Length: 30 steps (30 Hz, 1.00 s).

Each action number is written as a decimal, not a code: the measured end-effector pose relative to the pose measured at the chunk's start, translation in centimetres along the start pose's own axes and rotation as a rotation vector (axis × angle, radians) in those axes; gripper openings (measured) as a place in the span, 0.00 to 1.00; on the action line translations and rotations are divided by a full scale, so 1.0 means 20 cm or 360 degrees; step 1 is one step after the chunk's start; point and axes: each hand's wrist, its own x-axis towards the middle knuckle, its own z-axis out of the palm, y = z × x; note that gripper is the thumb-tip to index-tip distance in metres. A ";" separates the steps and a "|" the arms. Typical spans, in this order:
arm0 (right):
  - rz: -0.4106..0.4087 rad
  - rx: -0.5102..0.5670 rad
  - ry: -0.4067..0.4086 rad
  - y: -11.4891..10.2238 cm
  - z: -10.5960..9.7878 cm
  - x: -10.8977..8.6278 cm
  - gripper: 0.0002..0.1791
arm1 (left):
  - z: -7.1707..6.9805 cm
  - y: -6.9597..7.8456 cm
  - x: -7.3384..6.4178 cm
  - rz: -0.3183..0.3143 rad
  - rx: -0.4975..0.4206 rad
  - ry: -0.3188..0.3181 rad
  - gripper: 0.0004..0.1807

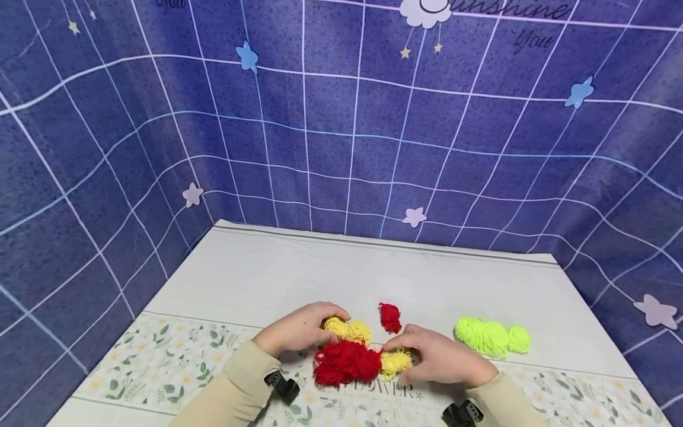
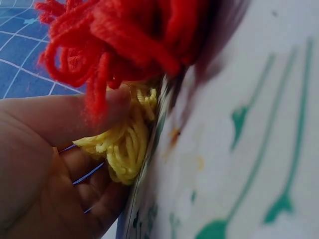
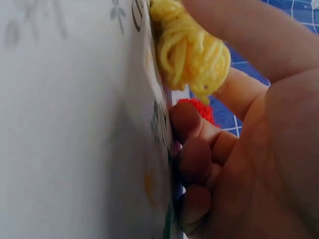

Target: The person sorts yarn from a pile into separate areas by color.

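My left hand point(image 1: 303, 327) grips the left end of a yellow yarn bundle point(image 1: 356, 332), its thumb across the near side in the left wrist view. Directly in front of that bundle lies a larger red yarn bundle point(image 1: 347, 363) with loose loops, close to the left thumb. At the red bundle's right end sits a pale yellow yarn bundle point(image 1: 395, 363). My right hand point(image 1: 445, 356) pinches it between thumb and index finger; in the right wrist view the other fingers point(image 3: 194, 159) curl beside the tabletop. Part of each held bundle is hidden by the hand.
A small red yarn bundle point(image 1: 390, 318) lies behind the hands. To the right is a neon green yarn bundle point(image 1: 491, 338), tied into two lobes. The white table point(image 1: 277, 261) carries a flower-printed strip point(image 1: 176, 356). A blue gridded cloth point(image 1: 331, 148) hangs around its back and sides.
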 end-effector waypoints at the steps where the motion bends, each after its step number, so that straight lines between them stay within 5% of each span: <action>1: -0.0005 -0.0016 0.0007 0.00 0.00 0.00 0.28 | 0.00 0.00 0.00 -0.0004 -0.0006 0.0002 0.22; 18: -0.0029 0.0081 0.0073 0.01 0.00 0.01 0.16 | -0.01 -0.01 -0.02 -0.0010 -0.0045 -0.0012 0.19; 30: -0.0028 0.0062 0.0269 0.03 -0.14 0.09 0.16 | 0.00 -0.02 -0.01 -0.0024 -0.0090 0.0010 0.19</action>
